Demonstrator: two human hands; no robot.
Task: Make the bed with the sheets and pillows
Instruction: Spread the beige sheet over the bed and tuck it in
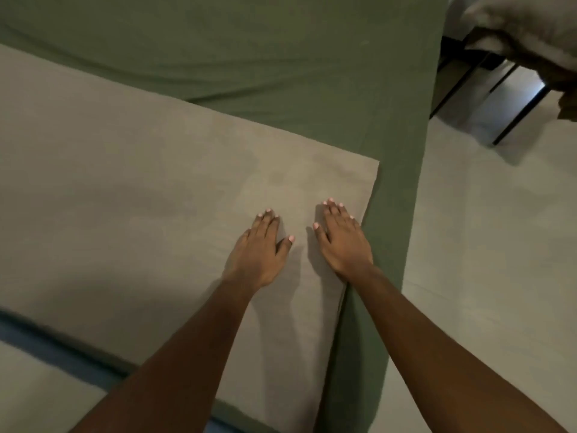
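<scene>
Bottom of frame: left forearm [187, 354] and right forearm [437, 354], both bare, reach up and in toward the middle.

Lower left: a blue strip [46, 345] runs diagonally along the near edge of the bedding; blurred, cannot tell what it is.

Centre: left hand [259, 248] lies palm down on the beige sheet [140, 198], fingers straight and close together, thumb out to the side. It grasps nothing. The right hand [342, 242] lies just beside it, apart from it, and is also flat with straight fingers and nothing in its grasp. Its outer edge sits at the sheet's right border.

The beige sheet lies spread over the left and middle of the frame. Its right corner is squared off just above the hands. The surface is mostly smooth, with faint creases.

Under and beyond it is the green sheet [249, 57], which covers the mattress. It shows across the top of the frame and as a band down the right side of the beige sheet. A long wrinkle crosses it at upper left.

Right side: pale floor [484, 245].

Upper right corner, farthest off: a light pillow [524, 29] rests on a black frame [512, 117], well apart from the bed.
</scene>
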